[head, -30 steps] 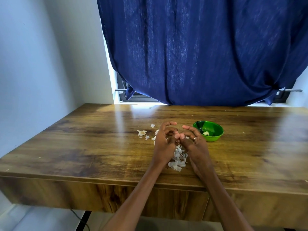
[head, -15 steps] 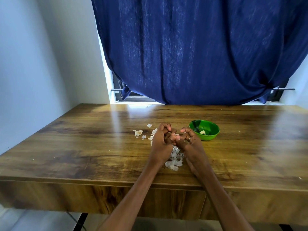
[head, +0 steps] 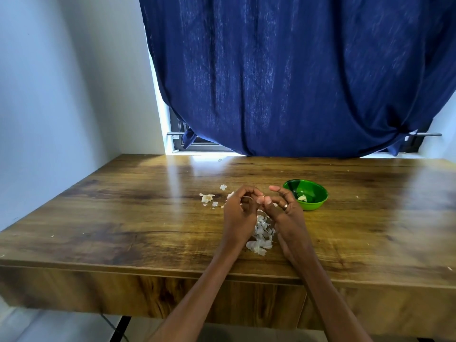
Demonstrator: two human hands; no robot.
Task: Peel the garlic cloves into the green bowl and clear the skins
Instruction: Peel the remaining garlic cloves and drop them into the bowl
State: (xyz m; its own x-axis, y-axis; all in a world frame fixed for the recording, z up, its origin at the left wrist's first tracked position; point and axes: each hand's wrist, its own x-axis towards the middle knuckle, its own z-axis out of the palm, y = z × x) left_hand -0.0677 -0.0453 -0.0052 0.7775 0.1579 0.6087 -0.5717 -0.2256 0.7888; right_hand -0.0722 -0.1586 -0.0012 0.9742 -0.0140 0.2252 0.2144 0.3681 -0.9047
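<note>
Both hands meet above the wooden table (head: 123,218), just left of the green bowl (head: 317,204). My left hand (head: 238,215) and my right hand (head: 286,213) pinch a small pale garlic clove (head: 261,199) between their fingertips. A ring shows on the right hand. One or two peeled cloves (head: 302,198) lie inside the bowl. A heap of white garlic skins (head: 261,236) lies on the table under and between the wrists. More loose skins (head: 207,198) are scattered to the left of the left hand.
A dark blue curtain (head: 283,82) hangs over the window behind the table. A white wall (head: 61,95) stands close on the left. The table's front edge runs just below my wrists. Tiny skin flecks dot the tabletop at the far back and right.
My fingers have loosened and spread a little, and the pale clove now shows between the fingertips. Both hands stay over the skin heap.
</note>
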